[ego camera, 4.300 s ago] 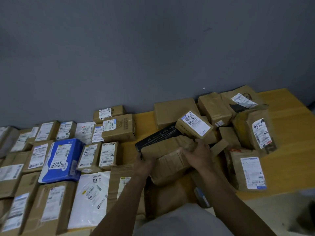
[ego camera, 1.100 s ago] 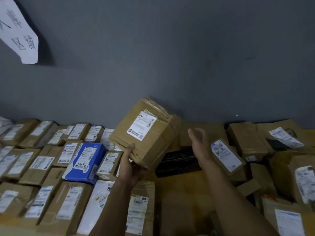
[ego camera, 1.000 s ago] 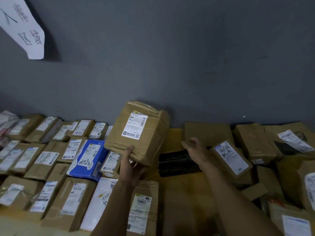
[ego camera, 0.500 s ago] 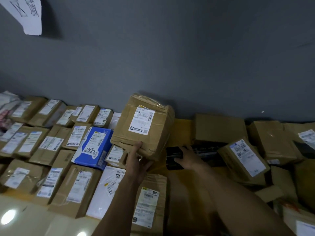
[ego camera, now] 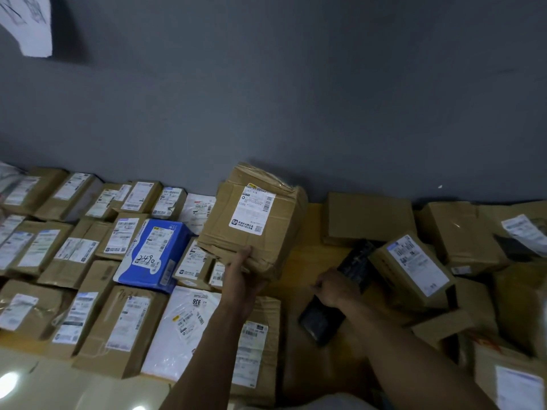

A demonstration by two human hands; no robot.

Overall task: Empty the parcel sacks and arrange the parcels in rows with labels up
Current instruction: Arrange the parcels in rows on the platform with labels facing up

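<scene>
The counter [ego camera: 307, 232] looks well over half dealt with. From its left end to about the middle, the rows [ego camera: 88, 261] of parcels run from the far edge to the near edge, close-packed, with white labels up. Toward the right end a heap [ego camera: 461, 238] of brown parcels lies unsorted, tilted and overlapping. A plain box [ego camera: 367, 217] at the far edge shows no label, so this part is left to do. No sack is in view, so I cannot tell whether any remains to be emptied. The brown box [ego camera: 254, 220] hangs tilted over the right end of the rows, near the far edge, its label up and toward the camera. It is not yet set down, and the bare strip of counter just beside the rows seems its likely place. A black parcel [ego camera: 322, 321] lies slantwise mid-counter with no label showing. The left grip [ego camera: 242, 276] holds the brown box at its near lower edge. The right grip [ego camera: 334, 288] is clamped on the black parcel.
</scene>
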